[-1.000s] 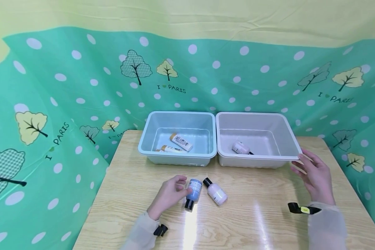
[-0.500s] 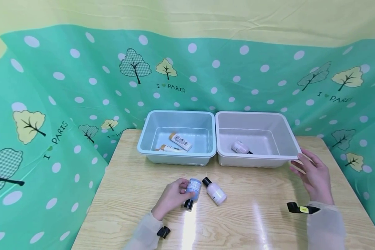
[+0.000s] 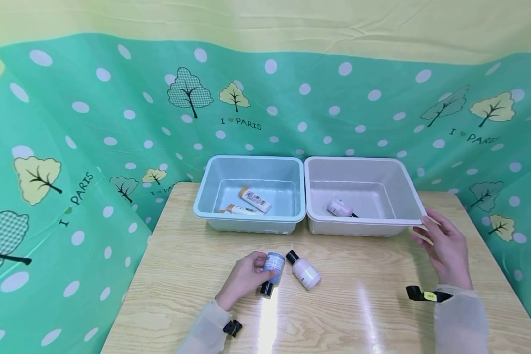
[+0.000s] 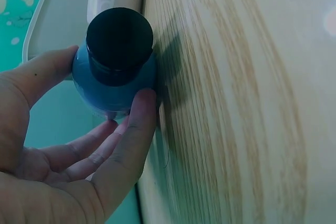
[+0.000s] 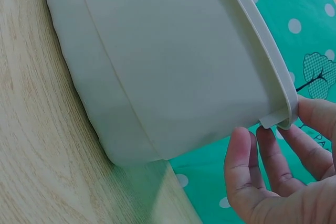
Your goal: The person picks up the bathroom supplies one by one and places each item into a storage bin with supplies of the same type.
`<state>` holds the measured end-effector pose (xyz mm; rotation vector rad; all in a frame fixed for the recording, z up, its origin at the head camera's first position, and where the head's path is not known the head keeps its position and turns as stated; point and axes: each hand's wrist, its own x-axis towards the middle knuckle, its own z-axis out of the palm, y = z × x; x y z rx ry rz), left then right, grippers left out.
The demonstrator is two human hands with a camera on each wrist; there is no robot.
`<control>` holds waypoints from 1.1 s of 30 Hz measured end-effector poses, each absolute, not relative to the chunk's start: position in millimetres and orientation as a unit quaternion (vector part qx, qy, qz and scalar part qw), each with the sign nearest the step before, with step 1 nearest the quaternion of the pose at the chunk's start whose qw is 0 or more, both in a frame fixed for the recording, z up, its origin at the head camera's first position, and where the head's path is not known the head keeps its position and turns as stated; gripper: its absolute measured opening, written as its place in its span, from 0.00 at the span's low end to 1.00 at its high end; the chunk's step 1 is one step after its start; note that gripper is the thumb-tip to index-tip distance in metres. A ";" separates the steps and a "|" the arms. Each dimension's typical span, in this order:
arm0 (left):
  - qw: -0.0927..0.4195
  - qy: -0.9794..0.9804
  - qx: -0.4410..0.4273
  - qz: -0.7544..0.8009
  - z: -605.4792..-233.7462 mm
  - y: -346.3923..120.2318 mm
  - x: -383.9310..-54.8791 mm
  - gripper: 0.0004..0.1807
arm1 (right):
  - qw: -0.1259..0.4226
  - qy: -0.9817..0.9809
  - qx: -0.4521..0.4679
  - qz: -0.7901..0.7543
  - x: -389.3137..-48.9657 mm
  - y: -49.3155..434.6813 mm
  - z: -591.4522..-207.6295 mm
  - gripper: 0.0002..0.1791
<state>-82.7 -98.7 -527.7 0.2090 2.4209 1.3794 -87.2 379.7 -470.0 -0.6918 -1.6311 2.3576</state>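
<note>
Thumb and fingers of my left hand [image 3: 247, 276] pinch a small blue bottle [image 3: 274, 263] by its sides, low over the table. Its black cap [image 4: 119, 43] points toward me and fills much of the left wrist view. Just right of it lies a pale pink bottle [image 3: 306, 274] with a black cap. At the front right corner of a pale grey plastic bin [image 3: 358, 222], my right hand [image 3: 447, 250] holds the rim. In the right wrist view, fingertips [image 5: 240, 137] of that hand sit under the rim, outside the bin wall [image 5: 173, 72].
A light blue bin [image 3: 250, 223] stands left of the grey one and holds several white tubes [image 3: 255, 199] with tan caps. Inside the grey bin lies another pink bottle [image 3: 339, 208]. Behind the wooden table [image 3: 177, 295] hangs a green dotted curtain [image 3: 287, 98].
My left hand has moved slightly right, and its thumb and fingers have closed on the blue bottle. The right hand has stayed at the grey bin's corner.
</note>
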 end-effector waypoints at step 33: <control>0.211 0.765 0.020 0.608 -531.8 -106.5 -84.7 0.30 | 0.101 -0.541 -0.221 0.805 -84.7 379.1 -470.5 0.32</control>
